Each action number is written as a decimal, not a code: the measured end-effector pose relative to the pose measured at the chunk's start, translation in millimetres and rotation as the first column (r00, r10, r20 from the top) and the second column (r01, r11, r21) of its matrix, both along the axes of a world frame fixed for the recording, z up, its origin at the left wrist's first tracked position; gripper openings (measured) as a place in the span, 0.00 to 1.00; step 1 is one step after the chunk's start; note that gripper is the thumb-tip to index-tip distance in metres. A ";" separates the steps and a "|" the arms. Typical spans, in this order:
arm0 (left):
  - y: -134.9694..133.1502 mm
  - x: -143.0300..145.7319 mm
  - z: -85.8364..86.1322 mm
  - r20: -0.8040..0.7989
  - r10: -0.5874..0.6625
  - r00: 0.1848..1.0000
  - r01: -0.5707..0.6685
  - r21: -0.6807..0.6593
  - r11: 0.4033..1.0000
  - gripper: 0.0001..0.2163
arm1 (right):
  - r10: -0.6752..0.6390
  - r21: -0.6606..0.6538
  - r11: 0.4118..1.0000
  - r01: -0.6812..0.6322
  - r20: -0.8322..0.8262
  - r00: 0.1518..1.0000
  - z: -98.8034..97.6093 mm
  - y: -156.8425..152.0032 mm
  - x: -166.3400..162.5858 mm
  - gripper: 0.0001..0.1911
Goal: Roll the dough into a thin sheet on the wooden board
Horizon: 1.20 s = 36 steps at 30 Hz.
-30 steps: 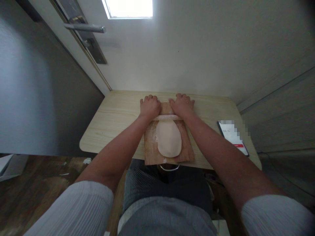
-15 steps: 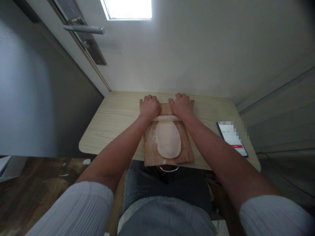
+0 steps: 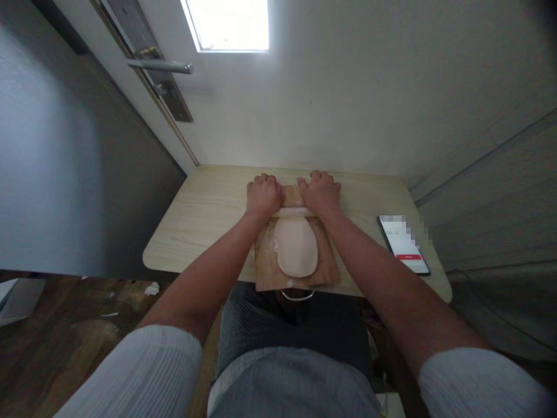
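A pale oval sheet of dough (image 3: 296, 248) lies flat on a wooden cutting board (image 3: 265, 270). Across its far end rests a light, floury rolling pin (image 3: 292, 212). My left hand (image 3: 264, 195) presses on the pin's left end, its fingers bent over the far side. On the opposite end sits my right hand (image 3: 321, 193), held the same way with the thumb toward the middle. Both palms hide the pin's ends. The board's metal handle (image 3: 298, 295) sticks out past the near table edge.
The board lies on a light wooden table (image 3: 204, 209) with rounded corners. A phone (image 3: 404, 247) with its screen lit is to the right of my right forearm. Behind the table stands a pale door with a metal handle (image 3: 161, 66) and a bright window (image 3: 232, 23).
My view has tilted up slightly, so the door's window and handle sit lower. Both hands stay on the rolling pin at the dough's far end, with little visible movement.
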<state>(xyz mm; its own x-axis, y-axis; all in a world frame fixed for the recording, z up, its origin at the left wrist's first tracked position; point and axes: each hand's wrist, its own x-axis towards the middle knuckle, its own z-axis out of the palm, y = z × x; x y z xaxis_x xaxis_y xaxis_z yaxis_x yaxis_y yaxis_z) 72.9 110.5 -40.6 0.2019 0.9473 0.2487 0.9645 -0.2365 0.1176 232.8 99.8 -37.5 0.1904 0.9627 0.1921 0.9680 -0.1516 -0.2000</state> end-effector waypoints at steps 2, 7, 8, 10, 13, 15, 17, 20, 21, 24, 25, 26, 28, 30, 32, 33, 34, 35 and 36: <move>-2.6 -0.3 -0.2 0.002 -0.006 1.000 0.006 0.003 1.000 0.17 | 0.001 0.010 1.000 -0.001 -0.016 1.000 -0.7 -2.1 0.3 0.29; -9.8 -1.4 -1.0 0.005 -0.013 1.000 0.013 0.003 1.000 0.17 | -0.007 -0.004 1.000 0.007 -0.042 0.999 -1.6 -7.7 1.3 0.29; -11.3 -1.8 -1.3 0.006 -0.015 1.000 0.015 0.007 1.000 0.17 | -0.012 -0.015 1.000 0.011 -0.048 0.999 -1.5 -8.9 1.4 0.29; -14.1 -2.6 -2.0 0.007 -0.019 1.000 0.019 0.017 1.000 0.17 | -0.020 -0.031 0.999 0.018 -0.059 0.998 -1.3 -11.4 1.3 0.29; -18.1 -3.6 -3.0 0.006 -0.028 1.000 0.028 0.028 0.999 0.18 | -0.030 -0.035 0.999 0.027 -0.064 0.997 -1.0 -15.9 0.8 0.29; -21.1 -4.0 -3.2 0.004 -0.033 0.999 0.032 0.024 0.999 0.18 | -0.035 -0.040 0.999 0.033 -0.063 0.997 -0.7 -18.8 0.3 0.29; -24.3 -4.2 -2.8 0.001 -0.035 0.999 0.035 0.016 0.999 0.18 | -0.044 -0.052 0.998 0.041 -0.060 0.997 -0.3 -21.3 -0.1 0.29; -29.2 -4.4 -1.5 -0.002 -0.035 0.999 0.035 0.001 0.999 0.19 | -0.048 -0.064 0.997 0.044 -0.053 0.997 0.0 -24.7 -0.8 0.28; -30.9 -4.4 -1.0 -0.002 -0.034 0.999 0.034 -0.003 0.999 0.19 | -0.049 -0.066 0.997 0.045 -0.050 0.998 0.0 -25.9 -1.1 0.28; -35.8 -4.8 -0.3 -0.003 -0.032 0.999 0.032 -0.007 0.999 0.19 | -0.054 -0.062 0.997 0.051 -0.038 0.998 -0.8 -30.1 -2.4 0.28; -37.3 -4.9 -0.4 -0.003 -0.033 0.999 0.033 -0.006 0.999 0.19 | -0.056 -0.059 0.997 0.054 -0.034 0.998 -1.2 -31.8 -2.8 0.28; -38.8 -5.1 -0.7 -0.003 -0.033 0.999 0.033 -0.002 0.999 0.18 | -0.058 -0.054 0.997 0.056 -0.030 0.998 -1.6 -33.6 -3.1 0.28; -41.6 -5.5 -1.8 0.000 -0.040 0.999 0.040 0.008 0.999 0.18 | -0.058 -0.046 0.997 0.057 -0.026 0.998 -2.4 -37.3 -3.7 0.28; -44.3 -6.2 -3.0 0.011 -0.047 0.999 0.047 0.016 0.999 0.18 | -0.056 -0.045 0.997 0.054 -0.026 0.998 -2.9 -41.2 -4.1 0.28; -47.5 -6.8 -3.7 0.024 -0.053 0.998 0.052 0.015 0.999 0.19 | -0.053 -0.040 0.998 0.052 -0.028 0.998 -2.8 -45.3 -4.4 0.28; -49.4 -7.0 -3.9 0.029 -0.052 0.998 0.052 0.009 0.999 0.19 | -0.052 -0.039 0.998 0.051 -0.030 0.998 -2.7 -47.4 -4.5 0.28; -51.5 -7.2 -3.8 0.032 -0.051 0.998 0.051 0.001 0.999 0.19 | -0.050 -0.041 0.998 0.049 -0.031 0.998 -2.4 -49.5 -4.6 0.28; -53.8 -7.3 -3.6 0.032 -0.050 0.998 0.050 -0.008 0.999 0.19 | -0.046 -0.047 0.998 0.045 -0.032 0.998 -2.1 -51.7 -4.7 0.28; -56.4 -7.3 -3.2 0.032 -0.050 0.998 0.050 -0.016 0.999 0.19 | -0.044 -0.054 0.998 0.043 -0.032 0.999 -1.9 -53.9 -4.9 0.28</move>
